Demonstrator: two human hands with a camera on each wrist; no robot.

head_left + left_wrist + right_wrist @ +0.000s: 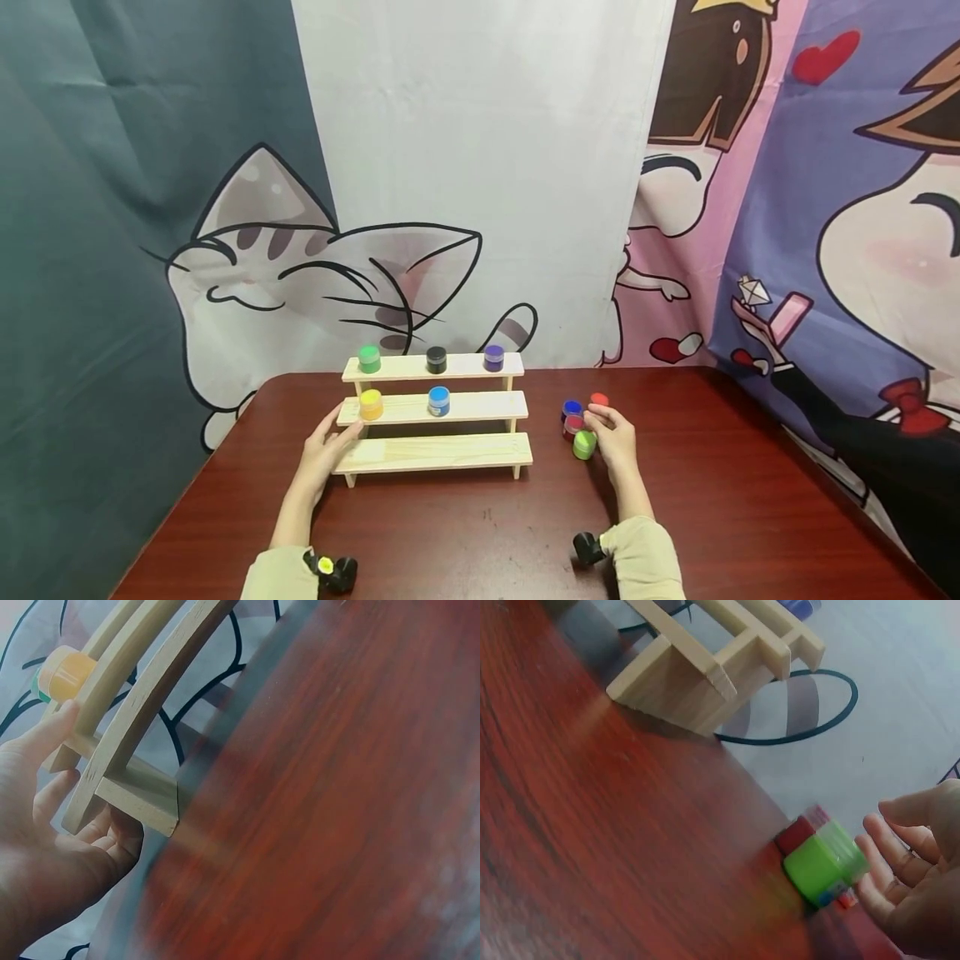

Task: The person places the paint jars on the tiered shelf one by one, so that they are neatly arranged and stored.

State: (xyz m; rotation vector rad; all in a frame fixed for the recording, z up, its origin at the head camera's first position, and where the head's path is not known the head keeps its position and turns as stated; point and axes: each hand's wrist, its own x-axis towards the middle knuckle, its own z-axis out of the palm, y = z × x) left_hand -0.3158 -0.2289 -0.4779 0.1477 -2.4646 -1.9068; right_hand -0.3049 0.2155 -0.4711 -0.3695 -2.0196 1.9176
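Observation:
A three-step wooden display rack (435, 452) stands on the table. My left hand (324, 450) holds its left end, with a fingertip beside the yellow paint jar (371, 405) on the middle step and other fingers curled near the bottom step's leg in the left wrist view. My right hand (613, 433) is over a small group of jars to the right, fingers loosely bent and nothing between them in the right wrist view. Nearest it are a light green jar (821, 866), a dark red jar (573, 427), a blue jar (572, 409) and an orange-red jar (599, 400).
Along the top step are a green jar (369, 359), a black jar (437, 359) and a purple jar (494, 358). A light blue jar (438, 401) shares the middle step with the yellow one. A cartoon-printed curtain (480, 167) hangs behind the reddish-brown table (465, 542).

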